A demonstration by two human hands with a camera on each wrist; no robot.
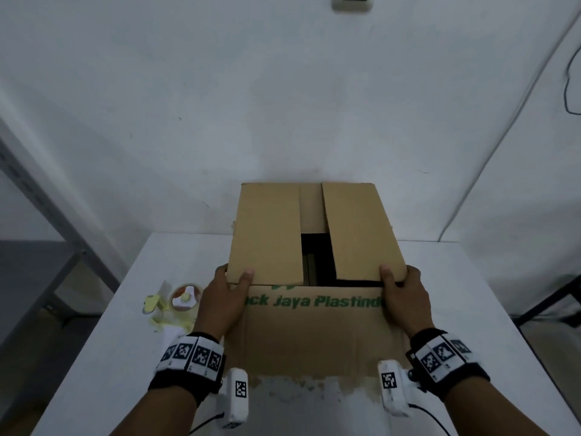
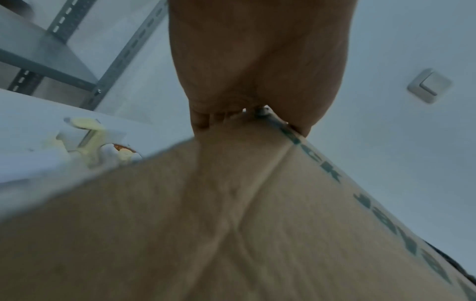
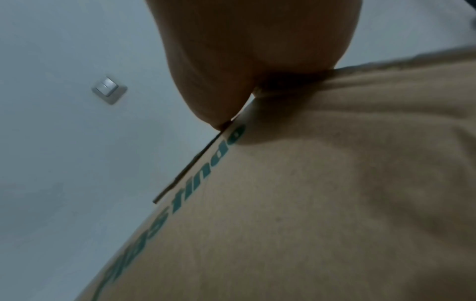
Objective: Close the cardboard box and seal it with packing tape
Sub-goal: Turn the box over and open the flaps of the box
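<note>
A brown cardboard box (image 1: 314,335) with green lettering stands on the white table (image 1: 110,357). Its left flap (image 1: 267,234) and right flap (image 1: 361,231) are folded down, with a dark gap between them. My left hand (image 1: 234,275) pinches the near corner of the left flap, thumb on top. At the right flap's near corner my right hand (image 1: 397,275) pinches the same way. A tape dispenser (image 1: 179,302) with a yellow handle lies left of the box. In the wrist views each hand (image 2: 247,114) (image 3: 242,97) meets the box edge (image 2: 231,224) (image 3: 335,183).
The box stands close against the white wall. A grey metal shelf rack (image 1: 47,215) is left of the table. A light switch (image 1: 352,1) is high on the wall, and a dark cable (image 1: 570,73) hangs at the right.
</note>
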